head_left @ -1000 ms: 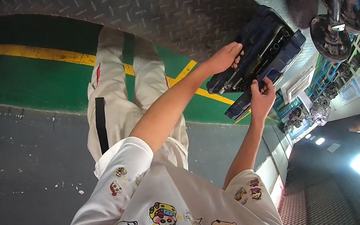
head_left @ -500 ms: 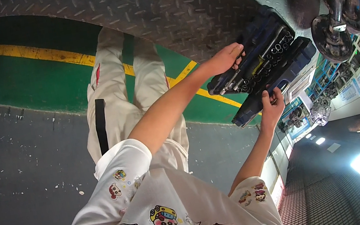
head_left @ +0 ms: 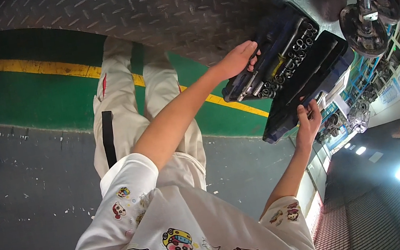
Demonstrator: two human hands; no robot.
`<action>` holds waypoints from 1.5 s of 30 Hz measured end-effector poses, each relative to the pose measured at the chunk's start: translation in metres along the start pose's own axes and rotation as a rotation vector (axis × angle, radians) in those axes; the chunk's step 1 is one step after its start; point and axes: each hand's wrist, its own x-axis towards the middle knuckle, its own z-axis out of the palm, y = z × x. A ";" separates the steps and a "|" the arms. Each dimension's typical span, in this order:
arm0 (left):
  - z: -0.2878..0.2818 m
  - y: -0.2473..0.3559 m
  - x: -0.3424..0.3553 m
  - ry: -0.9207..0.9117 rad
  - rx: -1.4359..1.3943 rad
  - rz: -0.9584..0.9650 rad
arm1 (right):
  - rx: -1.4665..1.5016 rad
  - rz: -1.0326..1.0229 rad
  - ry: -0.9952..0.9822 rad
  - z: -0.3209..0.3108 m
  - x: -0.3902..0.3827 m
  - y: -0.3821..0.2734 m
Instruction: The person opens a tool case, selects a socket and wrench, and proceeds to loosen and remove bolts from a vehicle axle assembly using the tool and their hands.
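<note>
Look to the right-hand part of the tabletop [head_left: 153, 5], at its near edge, for the case [head_left: 277, 32], spread open and jutting past that edge above the floor [head_left: 58, 98]. Cannot see its underside, so cannot judge the support from below. Find sockets [head_left: 296, 48] in rows inside, with a yellow piece [head_left: 279, 66] among them, and the hub [head_left: 357, 28] off to the tabletop's right. Note the left hand [head_left: 238, 61] over the tabletop's near edge, fingers curled in narrow at the case's side; cannot tell a firm grip there from a mere rest. Note the right hand [head_left: 309, 121] farther out from the tabletop, fingers closed over the outer rim of the lid [head_left: 309, 77]. Expect, by judgement, a stiff moulded shell, smooth and somewhat slippery, heavy with metal on the socket side and much lighter in the lid. Treat the sockets as hard to break yet easy to spill under a steep tilt. Take hold of the case low on its long side or at both ends, close to the weight; hold the lid by its free rim, near the middle. Avoid lifting by the lid alone, for fear of hinge strain.
</note>
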 end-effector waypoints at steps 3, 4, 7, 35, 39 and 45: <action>0.000 0.001 0.001 -0.011 -0.014 -0.008 | 0.110 0.060 -0.034 -0.014 0.001 0.003; 0.000 0.001 0.002 -0.015 -0.017 -0.016 | 0.108 0.061 -0.027 -0.019 0.000 0.006; 0.000 0.001 -0.001 -0.022 -0.043 -0.036 | 0.158 0.060 -0.041 -0.042 0.000 0.023; -0.004 -0.007 0.005 -0.001 0.001 0.051 | -0.215 0.032 0.182 0.107 0.019 -0.013; -0.010 0.001 0.005 0.072 0.220 0.104 | -0.427 0.025 0.267 0.177 0.038 -0.025; -0.024 0.000 0.008 0.079 0.127 -0.047 | -0.424 -0.020 0.317 0.210 0.039 -0.024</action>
